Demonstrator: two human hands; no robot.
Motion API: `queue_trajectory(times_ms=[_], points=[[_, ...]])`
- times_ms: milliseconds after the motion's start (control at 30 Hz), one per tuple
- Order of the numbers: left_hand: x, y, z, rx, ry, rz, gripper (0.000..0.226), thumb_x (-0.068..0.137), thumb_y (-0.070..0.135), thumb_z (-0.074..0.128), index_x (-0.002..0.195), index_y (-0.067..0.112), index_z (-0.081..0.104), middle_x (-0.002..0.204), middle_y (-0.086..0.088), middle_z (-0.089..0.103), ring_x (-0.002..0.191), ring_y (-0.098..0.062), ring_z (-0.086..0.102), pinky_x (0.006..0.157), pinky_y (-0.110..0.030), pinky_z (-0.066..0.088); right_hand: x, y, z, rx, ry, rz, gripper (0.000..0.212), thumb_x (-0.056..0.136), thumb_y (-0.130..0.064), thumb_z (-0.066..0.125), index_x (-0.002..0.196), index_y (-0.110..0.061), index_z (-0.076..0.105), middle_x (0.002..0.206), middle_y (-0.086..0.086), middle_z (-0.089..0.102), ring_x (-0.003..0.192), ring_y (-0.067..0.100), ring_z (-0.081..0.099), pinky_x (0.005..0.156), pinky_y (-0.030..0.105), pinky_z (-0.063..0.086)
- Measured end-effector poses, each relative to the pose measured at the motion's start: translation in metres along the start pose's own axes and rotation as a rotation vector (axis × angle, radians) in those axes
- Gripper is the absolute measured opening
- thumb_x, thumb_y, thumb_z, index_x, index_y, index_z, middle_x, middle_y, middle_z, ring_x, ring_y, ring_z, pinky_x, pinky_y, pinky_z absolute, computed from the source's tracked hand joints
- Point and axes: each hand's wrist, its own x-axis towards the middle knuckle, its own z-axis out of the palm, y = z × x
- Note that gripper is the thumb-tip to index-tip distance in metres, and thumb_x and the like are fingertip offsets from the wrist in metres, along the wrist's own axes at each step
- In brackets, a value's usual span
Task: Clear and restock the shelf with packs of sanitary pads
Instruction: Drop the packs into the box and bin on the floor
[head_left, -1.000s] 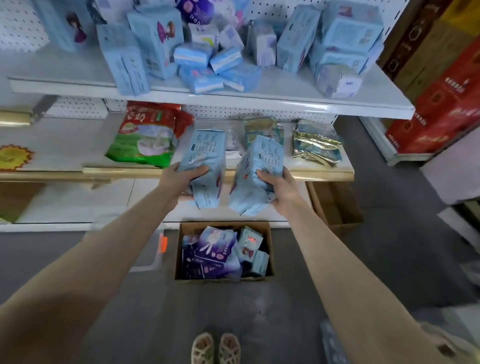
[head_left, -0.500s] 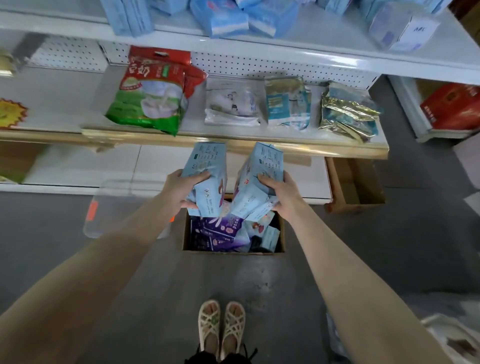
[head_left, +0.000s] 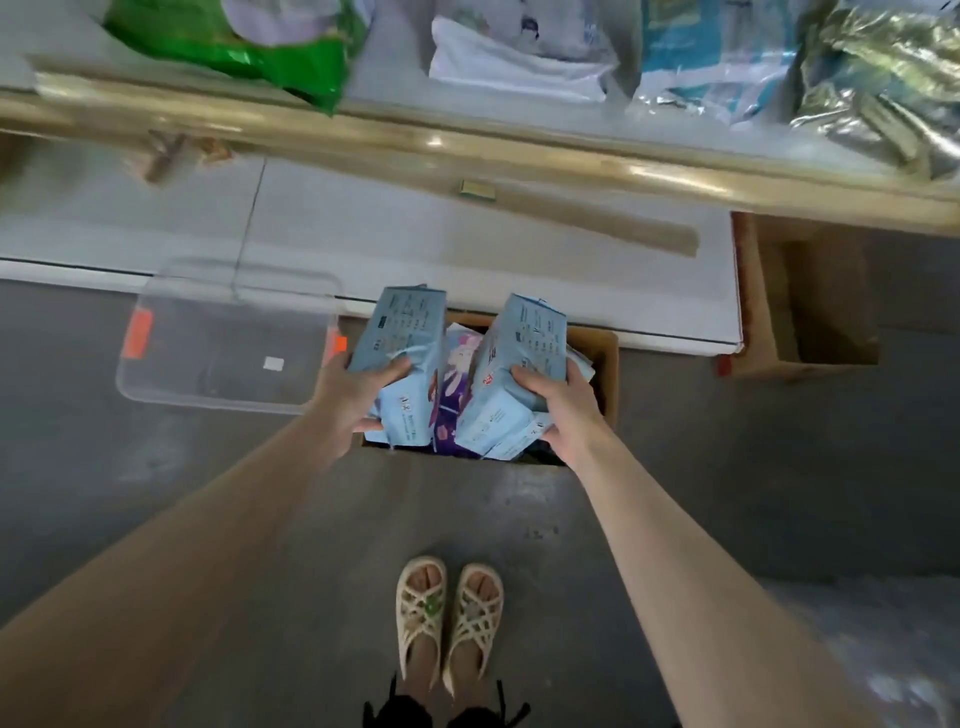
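My left hand (head_left: 353, 400) grips a light blue pack of sanitary pads (head_left: 408, 343) by its lower end. My right hand (head_left: 563, 410) grips a second light blue pack (head_left: 519, 358) the same way. Both packs stand upright just over an open cardboard box (head_left: 605, 364) on the floor. Inside the box lie more packs, among them a purple one (head_left: 451, 395) showing between the two held packs. Most of the box is hidden behind the packs and my hands.
A clear plastic bin (head_left: 223, 343) sits left of the box. An open brown carton (head_left: 810, 306) stands at the right. The gold-edged shelf (head_left: 467, 150) above carries a green bag (head_left: 244, 47) and other bags. My sandalled feet (head_left: 449, 618) stand on grey floor.
Both hands have carried the two blue packs down from shelf height to just over the cardboard box. The view has tilted downward, and the upper shelf of packs has left the frame.
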Motion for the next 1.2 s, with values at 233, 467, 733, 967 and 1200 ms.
queue_trajectory(times_ms=[233, 467, 733, 967, 1200], points=[[0.104, -0.085, 0.005, 0.007, 0.015, -0.030, 0.047, 0.083, 0.025, 0.076, 0.122, 0.010, 0.058, 0.110, -0.008, 0.070, 0.083, -0.020, 0.070, 0.058, -0.033, 0.059, 0.101, 0.085, 0.005, 0.087, 0.016, 0.087, 0.059, 0.087, -0.003, 0.068, 0.139, -0.019, 0.045, 0.110, 0.002, 0.068, 0.106, 0.026, 0.067, 0.082, 0.041, 0.056], [0.207, -0.154, 0.019, -0.057, 0.048, -0.054, 0.057, 0.081, 0.027, 0.077, 0.129, 0.012, 0.051, 0.118, -0.010, 0.067, 0.091, -0.027, 0.070, 0.062, -0.037, 0.059, 0.207, 0.149, 0.056, -0.120, -0.075, -0.010, 0.062, 0.089, -0.019, 0.069, 0.144, -0.019, 0.042, 0.126, -0.002, 0.059, 0.106, 0.019, 0.062, 0.094, 0.037, 0.052], [0.278, -0.163, 0.025, -0.206, 0.072, 0.134, 0.043, 0.083, 0.028, 0.074, 0.117, 0.017, 0.050, 0.116, -0.005, 0.068, 0.090, -0.022, 0.072, 0.062, -0.033, 0.061, 0.290, 0.143, 0.059, -0.174, -0.213, -0.242, 0.051, 0.088, -0.004, 0.067, 0.136, -0.014, 0.054, 0.130, 0.000, 0.063, 0.113, 0.016, 0.063, 0.094, 0.034, 0.054], [0.282, -0.167, 0.018, -0.151, 0.062, 0.205, 0.036, 0.084, 0.025, 0.072, 0.112, 0.020, 0.050, 0.106, 0.002, 0.068, 0.087, -0.016, 0.072, 0.063, -0.031, 0.059, 0.302, 0.147, 0.064, -0.095, -0.104, -0.244, 0.079, 0.069, -0.054, 0.077, 0.129, -0.008, 0.056, 0.120, 0.005, 0.067, 0.107, 0.019, 0.066, 0.089, 0.032, 0.054], [0.283, -0.209, 0.010, -0.045, 0.150, -0.010, 0.066, 0.088, 0.032, 0.070, 0.142, 0.015, 0.034, 0.129, -0.010, 0.056, 0.104, -0.026, 0.064, 0.072, -0.040, 0.056, 0.288, 0.196, 0.075, -0.354, -0.248, -0.041, 0.076, 0.071, -0.057, 0.067, 0.140, -0.032, 0.048, 0.134, -0.004, 0.059, 0.118, 0.018, 0.060, 0.101, 0.047, 0.049]])
